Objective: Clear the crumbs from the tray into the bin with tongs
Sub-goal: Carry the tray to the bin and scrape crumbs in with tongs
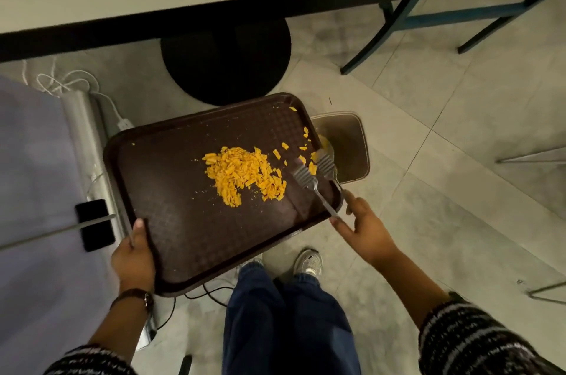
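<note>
— Why was the left hand (133, 255) closed around the near corner of the tray (171, 236)?

— To carry it in the air, its far end hanging over the bin (352, 141) on the floor, so whatever got pushed off would drop in.

— What did the tray hold?

— A pile of orange crumbs (242, 174) mid-tray, with strays trailing toward the bin-side rim.

— And the right hand (364, 229)?

— It pinched the tongs (317, 175), tips slightly apart at that rim. A few crumbs seemed to lie in the bin.

Left hand (133, 255), right hand (366, 229): closed grips
</note>
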Demonstrator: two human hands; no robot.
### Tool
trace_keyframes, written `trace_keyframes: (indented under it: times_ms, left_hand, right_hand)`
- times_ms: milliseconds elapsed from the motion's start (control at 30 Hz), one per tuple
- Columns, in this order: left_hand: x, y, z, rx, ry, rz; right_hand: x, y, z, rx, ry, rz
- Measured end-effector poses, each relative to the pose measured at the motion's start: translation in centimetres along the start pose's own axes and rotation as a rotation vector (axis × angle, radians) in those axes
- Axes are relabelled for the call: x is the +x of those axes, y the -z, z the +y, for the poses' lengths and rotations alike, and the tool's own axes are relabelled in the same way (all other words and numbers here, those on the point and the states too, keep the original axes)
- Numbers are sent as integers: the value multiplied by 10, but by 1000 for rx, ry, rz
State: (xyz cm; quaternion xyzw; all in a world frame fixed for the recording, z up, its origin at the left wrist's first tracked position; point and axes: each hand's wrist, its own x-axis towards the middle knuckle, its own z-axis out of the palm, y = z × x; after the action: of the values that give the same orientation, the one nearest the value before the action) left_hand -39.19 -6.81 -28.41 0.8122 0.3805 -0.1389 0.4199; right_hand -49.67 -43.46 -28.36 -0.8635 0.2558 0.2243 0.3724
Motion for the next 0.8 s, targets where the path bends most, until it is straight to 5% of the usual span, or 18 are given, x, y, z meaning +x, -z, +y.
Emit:
trace_keyframes:
  times_ms: [167, 367, 600, 800]
  left_hand:
    - [-10, 3, 4, -56, 28, -16]
    - [-26, 3, 11, -67, 40, -9]
    - [-58, 6, 31, -120, 77, -19]
    - [-91, 17, 48, -93, 1, 12]
  right_hand:
    - [-16, -24, -6, -17, -88, 7]
    - [-30, -46, -38, 167, 37, -74]
    - [-46, -49, -110, 488, -194, -69]
    - [-53, -28, -143, 44, -206, -101]
